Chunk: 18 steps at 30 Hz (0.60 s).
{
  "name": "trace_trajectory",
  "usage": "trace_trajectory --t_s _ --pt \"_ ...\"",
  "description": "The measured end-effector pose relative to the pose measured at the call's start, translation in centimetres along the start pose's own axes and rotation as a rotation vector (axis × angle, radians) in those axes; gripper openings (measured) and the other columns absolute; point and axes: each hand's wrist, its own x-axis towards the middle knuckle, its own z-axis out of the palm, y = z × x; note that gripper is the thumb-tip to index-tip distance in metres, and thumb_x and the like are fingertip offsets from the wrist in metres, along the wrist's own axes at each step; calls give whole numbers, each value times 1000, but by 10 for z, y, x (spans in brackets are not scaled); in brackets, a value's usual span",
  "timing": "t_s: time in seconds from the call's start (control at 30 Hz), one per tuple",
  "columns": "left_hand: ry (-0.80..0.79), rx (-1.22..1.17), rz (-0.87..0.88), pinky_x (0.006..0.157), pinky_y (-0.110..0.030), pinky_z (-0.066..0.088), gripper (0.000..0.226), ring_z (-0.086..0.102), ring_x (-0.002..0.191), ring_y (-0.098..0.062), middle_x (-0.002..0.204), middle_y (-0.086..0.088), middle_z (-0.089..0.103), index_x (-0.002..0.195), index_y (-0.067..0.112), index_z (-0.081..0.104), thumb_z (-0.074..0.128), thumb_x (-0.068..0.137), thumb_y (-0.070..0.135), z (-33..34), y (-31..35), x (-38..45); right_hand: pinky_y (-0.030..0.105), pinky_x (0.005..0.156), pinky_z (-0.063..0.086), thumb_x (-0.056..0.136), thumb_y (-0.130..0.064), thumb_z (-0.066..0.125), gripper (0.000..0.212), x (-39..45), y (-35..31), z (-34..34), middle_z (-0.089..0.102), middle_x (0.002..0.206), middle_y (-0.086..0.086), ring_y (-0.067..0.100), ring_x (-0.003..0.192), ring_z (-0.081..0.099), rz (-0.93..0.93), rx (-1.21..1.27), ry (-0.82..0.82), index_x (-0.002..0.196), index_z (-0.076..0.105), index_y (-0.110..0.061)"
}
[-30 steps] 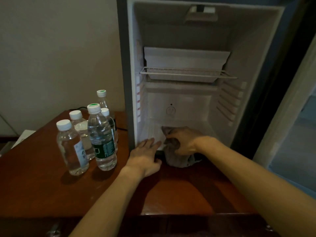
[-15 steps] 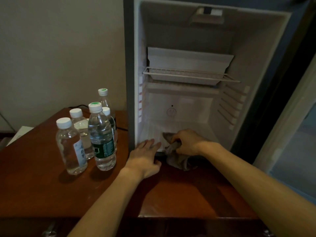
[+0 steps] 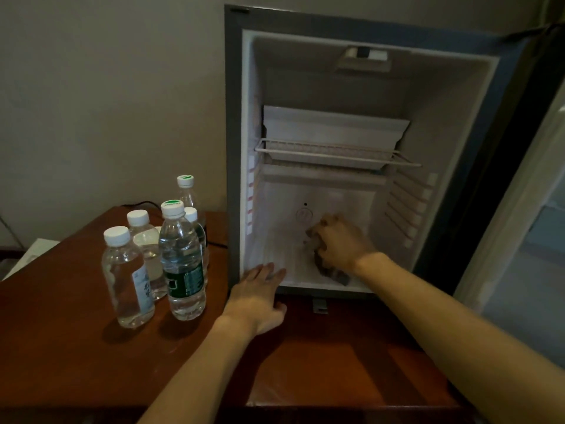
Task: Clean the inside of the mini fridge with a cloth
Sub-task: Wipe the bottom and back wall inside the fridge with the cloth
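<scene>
Nearest: left hand (image 3: 258, 296) lies flat at the front lower-left corner of the mini fridge (image 3: 458, 148), fingers straight and relaxed, tips over the sill onto the white floor, thumb on the wooden tabletop (image 3: 76, 347); it holds nothing and reads as a brace. To the outside of those fingers, near but apart, stands a cluster of water bottles (image 3: 180, 258), caps on. Past the left fingertips and further in: right hand (image 3: 342, 244), fingers curled round a bunched dark cloth (image 3: 328, 267), which hangs below the palm onto the fridge floor, right of centre. Change: a second ago this hand and cloth were at the front lip, cloth partly on the tabletop; now both are well inside, knuckles close to the back wall, just beside the round mark (image 3: 304, 214). Judgement: wiping of the floor is under way, walls and upper section not yet touched. Room: bare floor between the two hands; ribbed right wall near the right knuckles; wire shelf (image 3: 333, 156) with a white tray on it well above them, so sweeps sideways are free. Upward strokes would meet the shelf's front edge.
</scene>
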Motion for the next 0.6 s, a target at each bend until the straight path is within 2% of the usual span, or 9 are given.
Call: trace_trajectory --t_s 0.07,0.13,0.2,0.33,0.4,0.53,0.6 --pt "-3 1 5 122 -43 21 79 5 155 -22 169 8 5 160 39 9 53 95 50 0 -1 0 41 92 50 88 -33 58 52 -12 -10 31 48 139 4 29 119 46 1 89 -146 139 50 -24" --pt "-6 1 16 122 -43 22 79 6 155 -21 169 7 6 160 38 10 53 95 50 0 -1 0 43 93 50 88 -36 54 58 -19 -14 49 44 145 3 31 121 45 9 112 -194 144 44 -24" --pt "-6 0 21 121 -43 23 80 6 155 -22 169 7 6 160 37 11 53 94 50 0 -2 0 43 93 50 87 -41 54 57 -20 -14 45 47 139 4 32 118 46 23 132 -181 142 45 -25" --pt "7 1 23 121 -45 25 79 7 155 -22 169 7 8 159 39 12 54 93 51 1 -2 1 43 89 49 84 -64 48 55 -23 -14 20 44 125 1 31 110 45 73 206 -76 129 48 -33" --pt "7 -2 23 120 -45 25 80 7 155 -23 169 7 8 159 40 12 54 92 51 1 -3 2 41 91 47 84 -67 44 57 -26 -17 25 44 129 0 32 113 45 128 251 -74 132 47 -35" --pt "8 -7 32 121 -44 23 81 6 155 -22 169 6 7 160 38 12 54 93 52 4 -4 2 41 103 41 85 -65 24 71 -38 -32 63 43 148 -3 31 129 42 161 217 -33 147 38 -33" --pt "13 -7 39 121 -43 22 80 6 155 -22 169 7 7 160 38 12 54 93 51 3 -4 2 41 105 39 84 -62 24 72 -36 -34 70 44 148 -2 30 129 41 192 225 2 149 34 -33"
